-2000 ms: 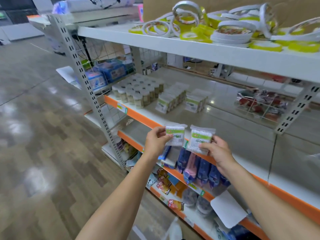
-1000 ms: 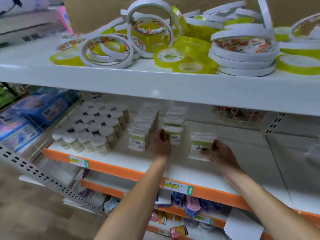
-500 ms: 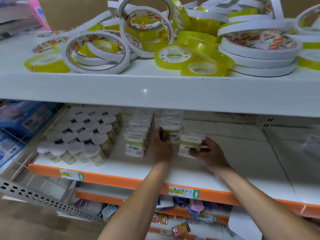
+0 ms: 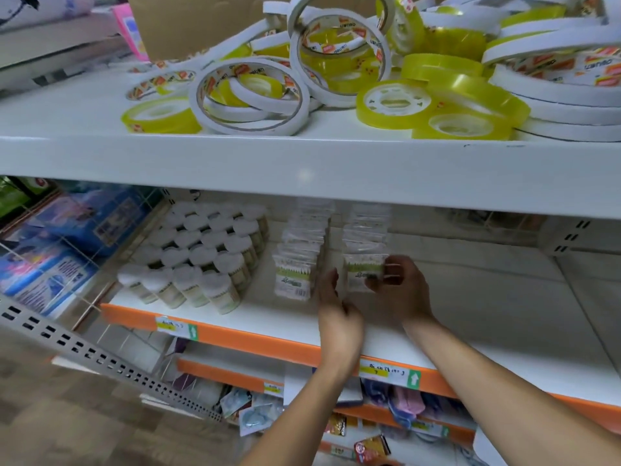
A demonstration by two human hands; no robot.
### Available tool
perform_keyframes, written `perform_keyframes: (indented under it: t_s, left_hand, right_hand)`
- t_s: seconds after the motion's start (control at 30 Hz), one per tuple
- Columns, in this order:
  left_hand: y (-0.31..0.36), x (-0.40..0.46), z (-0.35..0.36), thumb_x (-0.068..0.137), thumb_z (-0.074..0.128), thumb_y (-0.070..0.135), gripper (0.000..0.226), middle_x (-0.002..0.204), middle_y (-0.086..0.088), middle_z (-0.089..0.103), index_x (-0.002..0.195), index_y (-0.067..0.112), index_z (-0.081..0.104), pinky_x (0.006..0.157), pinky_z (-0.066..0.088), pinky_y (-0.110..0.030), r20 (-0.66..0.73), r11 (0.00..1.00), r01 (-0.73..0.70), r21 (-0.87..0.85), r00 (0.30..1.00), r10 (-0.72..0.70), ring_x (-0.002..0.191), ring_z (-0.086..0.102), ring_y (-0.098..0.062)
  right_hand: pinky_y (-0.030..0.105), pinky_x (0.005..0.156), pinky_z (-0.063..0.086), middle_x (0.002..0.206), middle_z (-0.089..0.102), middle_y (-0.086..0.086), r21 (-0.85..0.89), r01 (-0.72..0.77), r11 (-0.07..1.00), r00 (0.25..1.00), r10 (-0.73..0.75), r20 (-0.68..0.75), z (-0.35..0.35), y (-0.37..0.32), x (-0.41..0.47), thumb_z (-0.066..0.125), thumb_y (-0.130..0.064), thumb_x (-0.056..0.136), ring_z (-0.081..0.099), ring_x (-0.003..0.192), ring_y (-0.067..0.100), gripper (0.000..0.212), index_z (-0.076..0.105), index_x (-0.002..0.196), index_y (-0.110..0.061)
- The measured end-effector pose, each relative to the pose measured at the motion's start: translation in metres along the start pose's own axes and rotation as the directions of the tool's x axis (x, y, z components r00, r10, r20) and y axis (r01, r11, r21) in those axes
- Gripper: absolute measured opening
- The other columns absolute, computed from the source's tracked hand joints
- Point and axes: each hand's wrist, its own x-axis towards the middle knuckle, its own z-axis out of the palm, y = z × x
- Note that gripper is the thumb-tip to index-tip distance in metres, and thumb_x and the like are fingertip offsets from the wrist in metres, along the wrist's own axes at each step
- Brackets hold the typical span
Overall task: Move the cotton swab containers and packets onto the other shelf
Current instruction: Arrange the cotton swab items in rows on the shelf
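On the white shelf point(image 4: 487, 317) with an orange front edge stand several round cotton swab containers point(image 4: 201, 257) with white lids at the left. To their right run two rows of clear swab packets point(image 4: 295, 270) with green labels. My right hand point(image 4: 396, 290) grips a swab packet point(image 4: 363, 270) at the front of the right row. My left hand point(image 4: 336, 307) hovers between the two rows, fingers apart and holding nothing.
An upper white shelf point(image 4: 302, 166) overhangs the swabs, loaded with yellow and white tape rolls point(image 4: 420, 105) and a cardboard box point(image 4: 201, 21). Blue packs point(image 4: 67, 250) sit behind wire mesh at the left. Lower shelves point(image 4: 235, 375) hold assorted packets.
Both hands carried packets up from the lower level onto this shelf. My left hand has let go of its packet and drawn back; my right hand has slid its packet left into the right row.
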Motion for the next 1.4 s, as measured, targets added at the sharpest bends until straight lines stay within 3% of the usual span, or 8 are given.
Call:
perform_keyframes:
  t_s: [0.17, 0.5, 0.63, 0.77, 0.97, 1.07, 1.23, 1.4]
  left_hand:
    - [-0.001, -0.015, -0.012, 0.086, 0.039, -0.007, 0.063, 0.138, 0.006, 0.051, 0.14, 0.025, 0.044, 0.109, 0.038, -0.02, 0.043, 1.0, -0.016, 0.015, 0.999, 0.015, 0.128, 0.047, 0.0]
    - [0.006, -0.022, -0.012, 0.088, 0.042, -0.006, 0.053, 0.123, 0.008, 0.059, 0.13, 0.024, 0.052, 0.096, 0.039, -0.007, 0.096, 0.998, -0.068, -0.001, 0.993, 0.068, 0.114, 0.054, 0.004]
    - [0.017, -0.018, -0.001, 0.086, 0.042, -0.009, 0.051, 0.12, 0.004, 0.061, 0.125, 0.022, 0.055, 0.099, 0.044, -0.018, 0.132, 0.993, -0.11, -0.052, 0.985, 0.116, 0.113, 0.058, -0.004]
    - [0.025, -0.012, 0.022, 0.084, 0.043, -0.014, 0.047, 0.118, -0.006, 0.06, 0.123, 0.009, 0.057, 0.101, 0.047, -0.033, 0.149, 0.989, -0.128, -0.08, 0.979, 0.138, 0.111, 0.059, -0.017]
    - [0.042, -0.013, 0.071, 0.08, 0.039, -0.014, 0.048, 0.116, -0.004, 0.063, 0.115, 0.011, 0.061, 0.087, 0.044, -0.009, 0.272, 0.993, -0.109, -0.045, 0.955, 0.117, 0.107, 0.06, -0.014]
    - [0.054, -0.023, 0.108, 0.081, 0.041, -0.012, 0.044, 0.114, -0.005, 0.066, 0.111, 0.01, 0.065, 0.089, 0.047, -0.019, 0.406, 0.991, -0.135, 0.013, 0.906, 0.118, 0.103, 0.061, -0.016]
    - [0.08, -0.056, 0.173, 0.085, 0.043, -0.004, 0.041, 0.115, 0.002, 0.069, 0.112, 0.016, 0.066, 0.087, 0.046, -0.021, 0.582, 0.986, -0.146, 0.085, 0.81, 0.07, 0.105, 0.063, -0.013]
    - [0.107, -0.098, 0.229, 0.088, 0.046, 0.0, 0.037, 0.114, 0.001, 0.07, 0.108, 0.021, 0.068, 0.089, 0.05, -0.028, 0.649, 0.981, -0.171, 0.093, 0.757, 0.071, 0.106, 0.064, -0.018]
  right_hand:
    - [0.03, 0.079, 0.055, 0.089, 0.071, 0.002, 0.037, -0.003, 0.999, 0.998, 0.006, -0.06, 0.018, -0.001, 0.0, 0.09, -0.007, 0.069, 0.069, 0.085, 0.02, 0.042, 0.065, 0.102, -0.016]
    - [0.027, 0.078, 0.047, 0.1, 0.067, 0.008, 0.035, -0.063, 0.997, 0.988, 0.067, -0.136, 0.02, -0.003, -0.004, 0.086, -0.006, 0.07, 0.066, 0.093, 0.026, 0.045, 0.061, 0.106, -0.012]
    - [0.029, 0.076, 0.048, 0.114, 0.059, 0.01, 0.049, -0.119, 0.992, 0.986, 0.124, -0.112, 0.011, -0.003, -0.004, 0.09, -0.009, 0.068, 0.06, 0.093, 0.023, 0.069, 0.055, 0.127, -0.003]
    - [0.025, 0.071, 0.045, 0.114, 0.058, 0.008, 0.058, -0.149, 0.987, 0.977, 0.156, -0.147, -0.009, 0.005, -0.011, 0.086, -0.011, 0.074, 0.06, 0.086, 0.018, 0.058, 0.057, 0.124, -0.007]
    - [0.021, 0.065, 0.048, 0.097, 0.068, 0.0, 0.115, -0.207, 0.972, 0.945, 0.229, -0.234, -0.08, 0.022, -0.026, 0.073, -0.007, 0.08, 0.063, 0.078, 0.01, 0.026, 0.064, 0.1, -0.021]
    - [0.034, 0.079, 0.051, 0.095, 0.07, 0.007, 0.162, -0.263, 0.951, 0.918, 0.298, -0.26, -0.126, 0.03, -0.034, 0.067, 0.0, 0.084, 0.064, 0.088, 0.023, 0.022, 0.066, 0.099, -0.016]
    - [0.022, 0.059, 0.047, 0.084, 0.07, 0.006, 0.177, -0.312, 0.934, 0.897, 0.35, -0.268, -0.205, 0.046, -0.055, 0.064, 0.0, 0.084, 0.061, 0.067, 0.017, 0.02, 0.067, 0.097, -0.016]
    - [0.03, 0.065, 0.05, 0.074, 0.069, 0.001, 0.161, -0.371, 0.915, 0.873, 0.402, -0.275, -0.286, 0.063, -0.076, 0.067, -0.01, 0.078, 0.064, 0.067, 0.019, 0.019, 0.07, 0.095, -0.018]
